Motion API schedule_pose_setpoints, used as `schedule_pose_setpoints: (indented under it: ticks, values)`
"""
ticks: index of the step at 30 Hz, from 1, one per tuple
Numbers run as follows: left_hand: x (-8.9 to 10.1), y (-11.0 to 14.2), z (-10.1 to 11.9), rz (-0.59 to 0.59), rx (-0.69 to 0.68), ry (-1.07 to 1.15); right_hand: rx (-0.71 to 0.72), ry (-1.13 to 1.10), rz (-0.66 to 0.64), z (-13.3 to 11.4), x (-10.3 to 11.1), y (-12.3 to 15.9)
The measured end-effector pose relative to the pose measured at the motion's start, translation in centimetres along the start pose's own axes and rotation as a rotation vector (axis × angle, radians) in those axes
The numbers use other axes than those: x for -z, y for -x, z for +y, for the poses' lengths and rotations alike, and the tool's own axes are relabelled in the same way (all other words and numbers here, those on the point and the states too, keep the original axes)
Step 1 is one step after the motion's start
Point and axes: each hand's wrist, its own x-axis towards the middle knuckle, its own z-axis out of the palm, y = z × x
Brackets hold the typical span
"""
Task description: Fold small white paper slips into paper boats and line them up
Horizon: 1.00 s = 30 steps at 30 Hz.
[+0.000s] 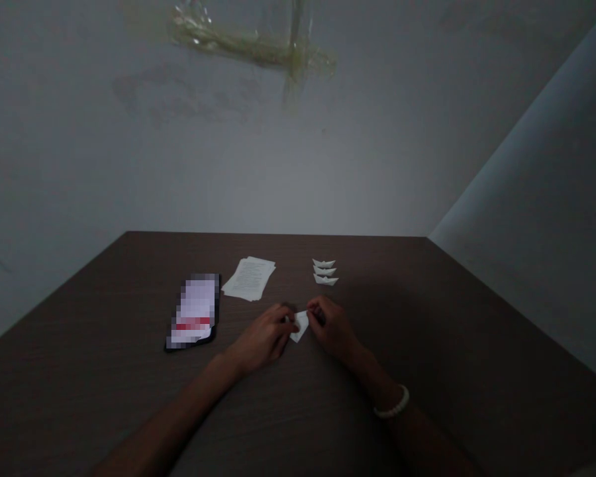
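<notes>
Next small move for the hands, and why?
I'd have the left hand steady the small paper while the right hand presses a crease at its upper corner. The right fingertips are already at that corner, the left fingers are on its other side, and it lacks the shape of the three paper boats beyond.

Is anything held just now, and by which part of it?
Yes, a small white paper: the right hand pinches its upper right corner. The left hand touches its left side; whether pinching or pressing is unclear.

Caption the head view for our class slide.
Left hand and right hand on white paper, three paper boats beyond.
</notes>
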Motion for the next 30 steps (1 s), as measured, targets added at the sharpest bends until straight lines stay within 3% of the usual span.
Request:
schedule_pose_setpoints:
  ticks: [11,18,30]
  values:
    - [-0.2,0.0,-0.1,0.009,-0.001,-0.001,-0.066,-0.075,0.003,0.5,-0.1,0.0]
    - [-0.4,0.0,-0.4,0.008,-0.011,-0.006,-0.058,0.116,0.004,0.8,0.3,0.1]
    - [-0.3,0.0,-0.3,0.005,-0.001,-0.004,-0.023,0.189,-0.014,1.0,0.1,-0.2]
